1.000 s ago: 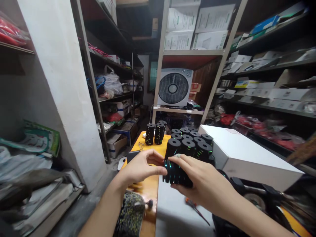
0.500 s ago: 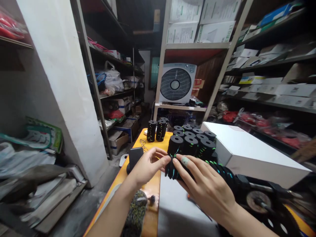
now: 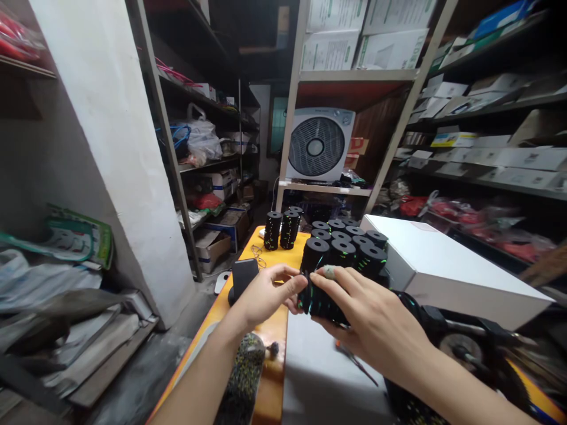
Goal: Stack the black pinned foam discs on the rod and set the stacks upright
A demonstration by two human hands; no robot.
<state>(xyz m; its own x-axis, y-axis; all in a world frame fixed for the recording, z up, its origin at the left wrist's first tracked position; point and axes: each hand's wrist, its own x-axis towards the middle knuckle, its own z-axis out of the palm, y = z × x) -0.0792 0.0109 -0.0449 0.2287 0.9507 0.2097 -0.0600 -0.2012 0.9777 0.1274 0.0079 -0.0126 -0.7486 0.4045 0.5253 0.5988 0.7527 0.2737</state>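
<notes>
Both my hands hold a black roll stack (image 3: 315, 302) with green and blue marks, lying sideways above the table. My right hand (image 3: 370, 321) wraps over its top and right side, fingers curled round it. My left hand (image 3: 266, 293) pinches its left end with thumb and fingers. Just behind it stand several upright black rolls (image 3: 343, 251) in a tight cluster. Two taller black stacks (image 3: 280, 229) stand further back on the orange table (image 3: 266, 330).
A white box (image 3: 447, 271) lies right of the rolls. A dark phone-like stand (image 3: 243, 276) sits left of my left hand. A speckled tool (image 3: 241, 383) lies at the near table edge, a black machine (image 3: 469, 348) at the right. Shelves line both sides; a fan (image 3: 318, 144) stands behind.
My right hand has closed down over the roll stack again after its fingers were stretched out; the camera has tilted slightly down. My left hand stays pinched at the stack's left end.
</notes>
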